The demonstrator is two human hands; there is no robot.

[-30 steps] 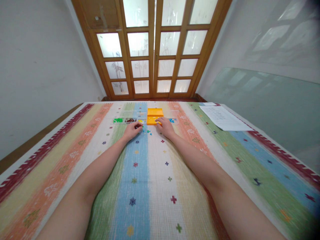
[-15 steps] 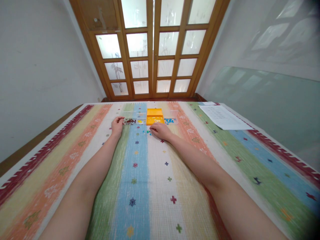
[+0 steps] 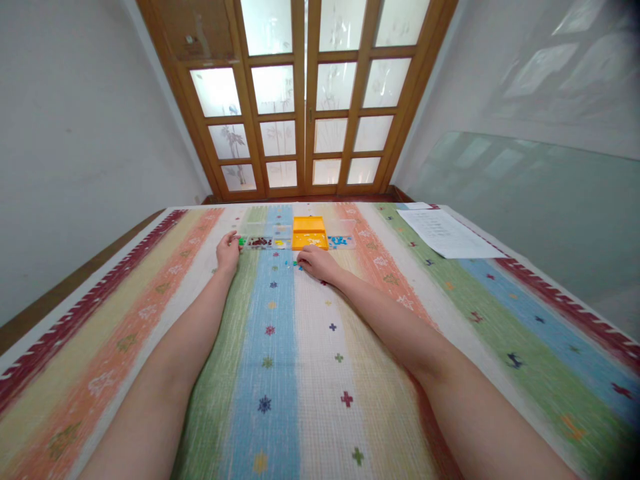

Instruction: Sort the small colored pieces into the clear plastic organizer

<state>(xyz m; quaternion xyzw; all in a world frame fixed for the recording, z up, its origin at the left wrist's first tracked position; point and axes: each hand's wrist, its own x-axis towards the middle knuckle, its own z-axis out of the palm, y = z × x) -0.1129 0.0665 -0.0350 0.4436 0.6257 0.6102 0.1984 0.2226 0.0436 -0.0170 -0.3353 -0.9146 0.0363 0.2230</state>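
My left hand (image 3: 229, 252) is at the left end of a row of small boxes, its fingers slightly apart beside the green pieces (image 3: 241, 241). To the right of these, clear boxes hold dark red pieces (image 3: 260, 242) and yellow pieces (image 3: 279, 243). An orange box (image 3: 309, 225) with its lid up contains white pieces (image 3: 311, 241), and blue pieces (image 3: 340, 241) fill a clear box past it. Just in front of the orange box, my right hand (image 3: 319, 262) rests on the cloth, fingers bent together over loose green and blue pieces (image 3: 295, 264). Its fingertips are partly hidden.
A striped, patterned cloth (image 3: 270, 387) covers the table. Printed paper sheets (image 3: 450, 233) lie at the far right. A glass panel (image 3: 525, 193) leans by the right wall, and wooden doors with glass panes (image 3: 310, 120) stand beyond the table.
My left hand has shifted left and its fingers have loosened, uncovering the green pieces. My right hand has moved very slightly left, over the same loose pieces.
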